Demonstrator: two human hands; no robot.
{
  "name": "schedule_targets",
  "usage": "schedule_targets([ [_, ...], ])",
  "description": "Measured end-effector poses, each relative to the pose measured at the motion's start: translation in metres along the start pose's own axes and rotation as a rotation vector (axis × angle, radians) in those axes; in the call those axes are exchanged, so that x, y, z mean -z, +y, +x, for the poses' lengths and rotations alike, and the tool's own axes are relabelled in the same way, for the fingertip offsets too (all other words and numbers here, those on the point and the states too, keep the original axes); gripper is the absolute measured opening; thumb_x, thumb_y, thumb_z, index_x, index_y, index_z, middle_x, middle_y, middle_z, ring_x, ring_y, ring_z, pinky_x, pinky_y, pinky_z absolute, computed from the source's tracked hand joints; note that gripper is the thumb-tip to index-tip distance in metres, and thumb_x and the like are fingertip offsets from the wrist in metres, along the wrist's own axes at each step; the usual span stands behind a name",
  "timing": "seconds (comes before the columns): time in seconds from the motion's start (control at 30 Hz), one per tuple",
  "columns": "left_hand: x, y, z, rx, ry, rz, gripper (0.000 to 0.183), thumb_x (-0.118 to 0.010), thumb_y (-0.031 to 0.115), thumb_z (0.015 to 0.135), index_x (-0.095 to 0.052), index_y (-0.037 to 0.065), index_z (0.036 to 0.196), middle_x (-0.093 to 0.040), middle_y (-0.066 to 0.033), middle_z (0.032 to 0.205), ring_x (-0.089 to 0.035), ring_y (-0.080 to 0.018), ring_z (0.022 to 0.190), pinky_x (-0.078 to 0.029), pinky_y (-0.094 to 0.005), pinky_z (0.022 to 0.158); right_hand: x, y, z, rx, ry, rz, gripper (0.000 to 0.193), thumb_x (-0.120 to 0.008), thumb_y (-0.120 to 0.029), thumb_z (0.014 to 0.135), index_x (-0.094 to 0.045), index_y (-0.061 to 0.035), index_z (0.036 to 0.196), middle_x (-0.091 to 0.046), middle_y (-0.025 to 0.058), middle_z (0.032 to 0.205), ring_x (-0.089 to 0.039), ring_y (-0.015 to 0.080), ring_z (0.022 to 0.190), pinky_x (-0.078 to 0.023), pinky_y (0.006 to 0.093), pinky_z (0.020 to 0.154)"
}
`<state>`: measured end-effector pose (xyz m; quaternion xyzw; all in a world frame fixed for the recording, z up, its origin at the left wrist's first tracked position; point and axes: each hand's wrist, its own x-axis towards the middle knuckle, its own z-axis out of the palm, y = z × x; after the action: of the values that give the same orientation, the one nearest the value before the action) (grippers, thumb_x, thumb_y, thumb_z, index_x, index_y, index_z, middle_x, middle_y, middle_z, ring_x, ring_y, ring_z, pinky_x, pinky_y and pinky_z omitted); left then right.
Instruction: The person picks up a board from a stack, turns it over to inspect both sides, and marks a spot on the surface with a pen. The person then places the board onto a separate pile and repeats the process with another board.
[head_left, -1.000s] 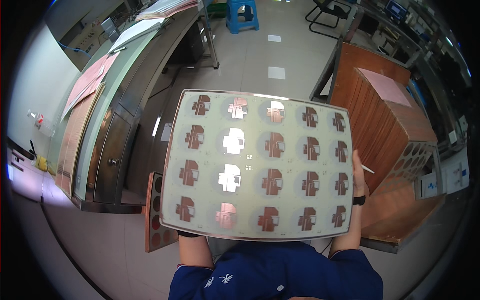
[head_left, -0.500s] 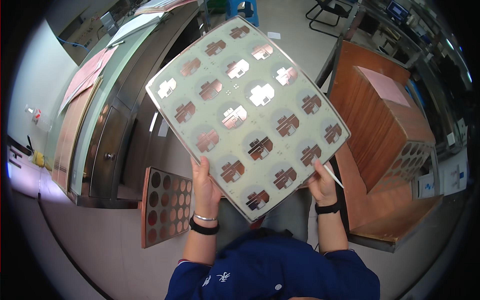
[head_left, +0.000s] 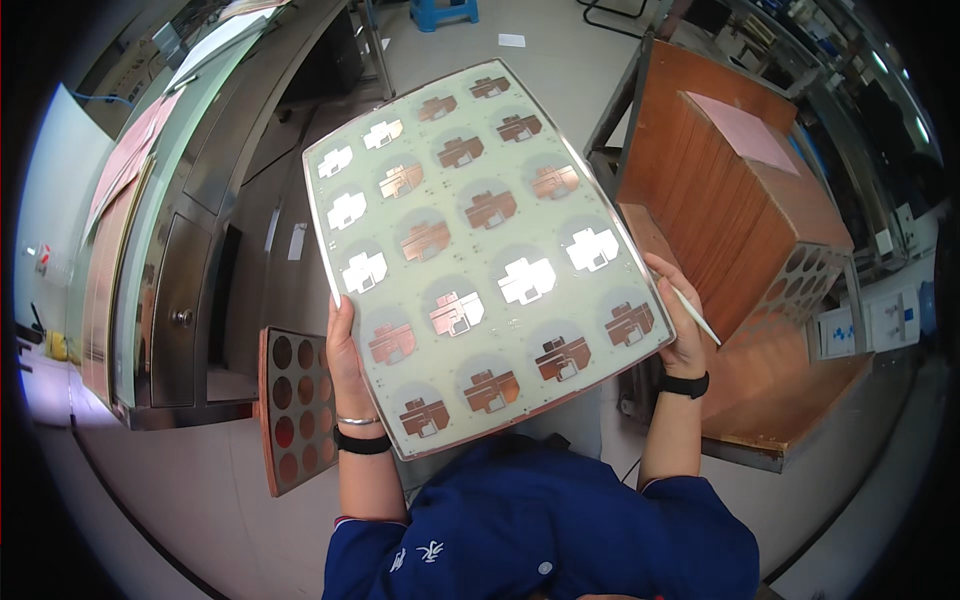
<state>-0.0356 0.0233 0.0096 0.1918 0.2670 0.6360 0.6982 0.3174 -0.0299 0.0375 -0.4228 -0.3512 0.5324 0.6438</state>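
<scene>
A large pale green circuit board panel [head_left: 480, 260] fills the middle of the view, tilted and held up in front of my body. Rows of copper shapes cover its face, and several shine white with reflected light. My left hand [head_left: 346, 360] is closed on the left edge, thumb on top and the other fingers hidden beneath. On the opposite edge, my right hand [head_left: 683, 320] grips the panel near its lower right corner. A slim white stick [head_left: 700, 318], pen-like, juts out from that same hand. The panel's underside is hidden.
A wood-grain block [head_left: 700, 200] with a pink sheet [head_left: 740, 133] on top stands at the right, on a brown board [head_left: 790, 400]. Lower left, a plate with round holes [head_left: 300, 410] stands upright beside a dark metal cabinet [head_left: 200, 270]. A blue stool [head_left: 445, 12] is far back.
The panel has turned clockwise, its lower corner swinging left. My left hand has shifted left, and my right hand has gone up and to the right, both still gripping it.
</scene>
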Motion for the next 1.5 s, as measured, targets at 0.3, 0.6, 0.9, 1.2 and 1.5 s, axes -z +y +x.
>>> schedule_targets([
  [0.3, 0.001, 0.007, -0.006, -0.072, -0.079, 0.071, 0.041, -0.041, 0.024, 0.096, -0.037, 0.005, 0.131, -0.049, -0.0115, 0.126, -0.052, -0.0211, 0.11, -0.045, -0.0362, 0.093, 0.013, 0.011, 0.012, -0.083, -0.109, -0.155, 0.044, -0.047, -0.029, 0.095, -0.049, 0.0062, 0.121, -0.059, 0.0104, 0.109, -0.057, 0.0127, 0.095, -0.046, 0.0255, 0.082],
  [0.6, 0.008, 0.01, -0.015, -0.058, -0.169, 0.109, 0.047, -0.052, 0.018, 0.091, -0.037, 0.0, 0.131, -0.053, -0.0126, 0.121, -0.055, -0.0203, 0.106, -0.046, -0.0318, 0.09, -0.011, 0.0, 0.046, 0.054, -0.107, -0.016, 0.034, -0.044, -0.027, 0.096, -0.051, 0.0018, 0.112, -0.061, 0.01, 0.106, -0.059, 0.0149, 0.094, -0.049, 0.0278, 0.081],
  [0.9, -0.019, 0.042, 0.0, -0.229, -0.177, 0.199, 0.025, -0.047, 0.018, 0.096, -0.049, 0.001, 0.113, -0.064, -0.0102, 0.095, -0.062, -0.0125, 0.082, -0.051, -0.0232, 0.07, -0.03, -0.014, 0.037, 0.207, -0.03, 0.091, 0.032, -0.043, -0.02, 0.097, -0.047, 0.0021, 0.119, -0.059, 0.0121, 0.111, -0.059, 0.0165, 0.099, -0.049, 0.0293, 0.085],
  [1.2, -0.035, 0.054, -0.001, -0.663, -0.257, 0.333, 0.016, -0.049, 0.007, 0.093, -0.052, 0.002, 0.108, -0.063, -0.0077, 0.103, -0.058, -0.0129, 0.097, -0.045, -0.027, 0.088, -0.039, -0.046, 0.052, 0.623, -0.074, -0.116, 0.023, -0.049, -0.018, 0.094, -0.052, -0.0058, 0.113, -0.058, 0.0127, 0.112, -0.057, 0.0201, 0.103, -0.045, 0.0327, 0.092],
  [1.5, -0.027, 0.03, 0.005, -0.239, -0.105, 0.3, 0.043, -0.052, 0.008, 0.091, -0.037, 0.002, 0.131, -0.05, -0.0151, 0.123, -0.052, -0.0177, 0.111, -0.046, -0.0304, 0.092, -0.04, 0.0, 0.065, 0.307, -0.167, 0.524, 0.023, -0.048, -0.018, 0.094, -0.051, -0.0066, 0.113, -0.054, 0.0139, 0.117, -0.054, 0.0224, 0.109, -0.045, 0.0348, 0.093],
])
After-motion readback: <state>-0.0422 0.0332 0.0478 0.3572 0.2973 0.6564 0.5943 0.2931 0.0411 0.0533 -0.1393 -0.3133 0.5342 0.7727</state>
